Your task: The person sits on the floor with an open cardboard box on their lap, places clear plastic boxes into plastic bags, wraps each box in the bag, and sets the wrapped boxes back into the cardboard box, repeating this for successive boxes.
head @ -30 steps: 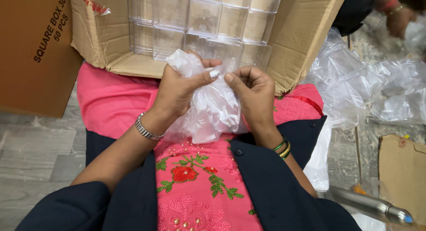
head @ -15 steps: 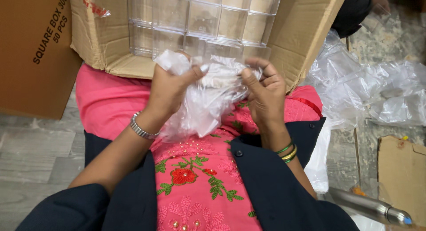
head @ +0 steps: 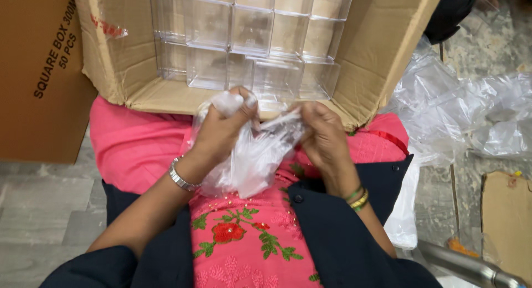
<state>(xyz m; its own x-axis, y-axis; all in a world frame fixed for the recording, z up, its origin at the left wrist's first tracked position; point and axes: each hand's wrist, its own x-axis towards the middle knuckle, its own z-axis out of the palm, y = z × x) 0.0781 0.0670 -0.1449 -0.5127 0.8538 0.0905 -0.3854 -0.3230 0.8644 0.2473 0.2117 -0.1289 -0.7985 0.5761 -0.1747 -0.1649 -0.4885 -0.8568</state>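
while both hands work over the lap, a crumpled clear plastic bag (head: 252,160) hangs just in front of the open brown cardboard carton (head: 382,50), at its near flap. the left hand (head: 221,130) has its fingers closed around the bunched top of the bag; the right hand (head: 324,135) pinches the bag's upper edge, fingers curled shut on the film. as a judgement, the work looks part done: the carton already holds rows of clear square plastic containers (head: 252,30) stacked against its back wall, with bare cardboard floor nearer the flap, and the bag looks to be mid-opening. whether anything is inside it cannot be told. its long axis runs from the carton down toward the lap, mouth toward the carton. more loose clear plastic wrapping (head: 471,116) lies to the carton's right.
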